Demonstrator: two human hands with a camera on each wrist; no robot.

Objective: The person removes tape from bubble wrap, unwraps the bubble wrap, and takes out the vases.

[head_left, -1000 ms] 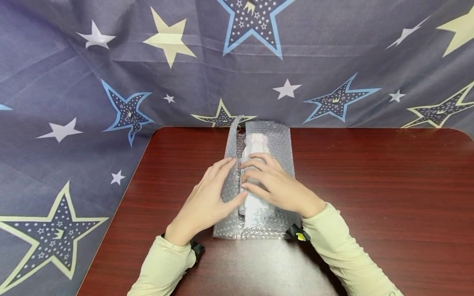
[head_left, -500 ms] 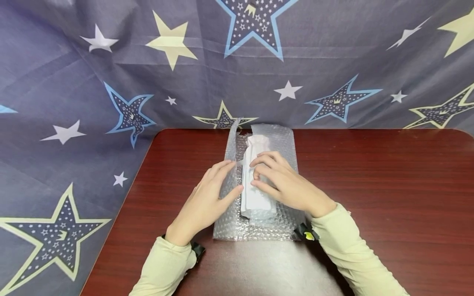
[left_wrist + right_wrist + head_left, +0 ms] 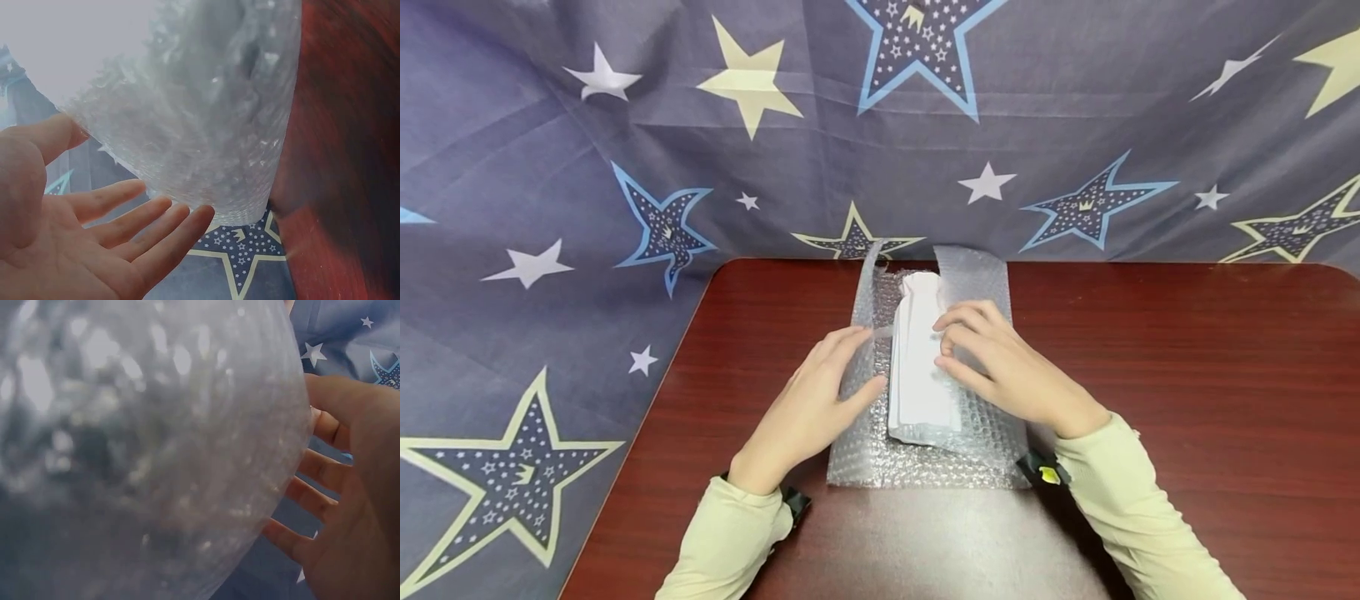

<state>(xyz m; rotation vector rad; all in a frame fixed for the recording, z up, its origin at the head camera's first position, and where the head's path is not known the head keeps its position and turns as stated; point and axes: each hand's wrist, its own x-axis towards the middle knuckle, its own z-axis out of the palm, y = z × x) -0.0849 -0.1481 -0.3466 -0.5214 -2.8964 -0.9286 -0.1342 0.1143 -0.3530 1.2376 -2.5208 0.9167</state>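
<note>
A sheet of bubble wrap (image 3: pixel 973 283) lies on the table with its two sides folded up and parted. Between them sits a white, flat, layered bundle (image 3: pixel 917 367), narrowed near its far end; its exact kind does not show. My right hand (image 3: pixel 1007 367) pinches the edge of the right flap with thumb and fingers, beside the bundle. In the right wrist view, those fingers (image 3: pixel 312 497) are at the edge of the bubble wrap. My left hand (image 3: pixel 805 400) rests against the left flap, its fingers (image 3: pixel 144 225) extended and spread along the plastic in the left wrist view.
The dark red wooden table (image 3: pixel 1187 375) stretches out on both sides of the wrap. Behind it and at the left hangs a grey-blue cloth (image 3: pixel 887 158) printed with stars. Each wrist wears a black strap (image 3: pixel 1041 468).
My right hand has moved to the right, drawing the right flap with it, so more of the white bundle shows. My left hand has stayed nearly in place at the left flap.
</note>
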